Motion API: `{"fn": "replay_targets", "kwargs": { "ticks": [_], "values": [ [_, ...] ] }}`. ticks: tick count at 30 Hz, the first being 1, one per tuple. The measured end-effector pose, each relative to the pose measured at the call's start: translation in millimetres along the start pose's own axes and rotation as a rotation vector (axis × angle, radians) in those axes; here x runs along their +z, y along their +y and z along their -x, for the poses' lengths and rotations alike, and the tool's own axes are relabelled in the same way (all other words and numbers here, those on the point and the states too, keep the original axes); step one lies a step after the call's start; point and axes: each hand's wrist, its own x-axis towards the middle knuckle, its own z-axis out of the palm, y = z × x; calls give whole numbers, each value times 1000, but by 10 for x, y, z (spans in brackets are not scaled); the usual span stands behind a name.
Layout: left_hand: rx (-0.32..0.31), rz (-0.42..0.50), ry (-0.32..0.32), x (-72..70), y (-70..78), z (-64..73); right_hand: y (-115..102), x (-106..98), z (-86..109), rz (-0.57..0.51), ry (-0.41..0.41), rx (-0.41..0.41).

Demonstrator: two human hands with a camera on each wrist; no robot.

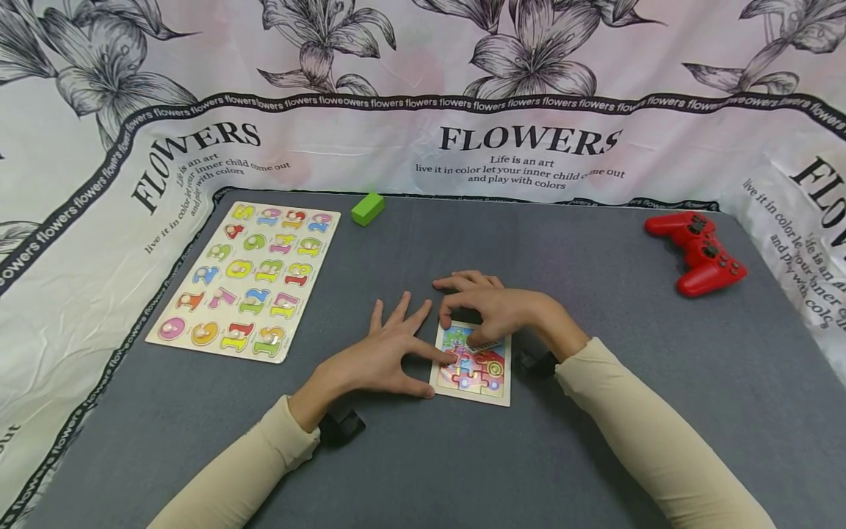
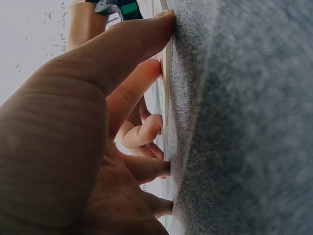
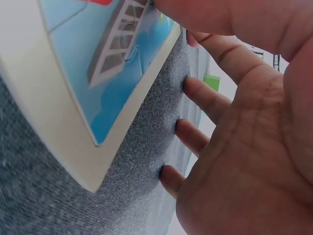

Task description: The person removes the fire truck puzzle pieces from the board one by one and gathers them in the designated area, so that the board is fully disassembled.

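Observation:
A small jigsaw puzzle board (image 1: pixel 471 397) with a pale frame and a colourful picture lies flat on the grey table. My left hand (image 1: pixel 380 360) is spread at its left side: the thumb touches the lower left edge, the index finger rests on the picture, and the other fingertips are on the cloth. From above, my right hand (image 1: pixel 499 308) reaches over the board's top edge. Its thumb (image 3: pixel 205 12) presses on the picture, while its other fingertips (image 3: pixel 188 85) stand on the cloth beyond the frame. The hand hides part of the puzzle's top.
A number puzzle board (image 1: pixel 218 350) lies to the left. Near the far edge sits a green block (image 1: pixel 367 209), and a red game controller (image 1: pixel 700 253) lies at the far right. A flower-printed cloth (image 1: pixel 370 139) hangs behind the table.

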Motion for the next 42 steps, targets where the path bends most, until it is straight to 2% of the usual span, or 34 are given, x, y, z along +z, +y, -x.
{"fn": "replay_targets", "kwargs": {
  "ticks": [24,42],
  "values": [
    [-9,-12,2,-6,0,3,-28,-37,-10,24,-7,-8],
    [-16,2,-4,-3,7,-6,13,-26,-6,-48,-13,-23]
  ]
}}
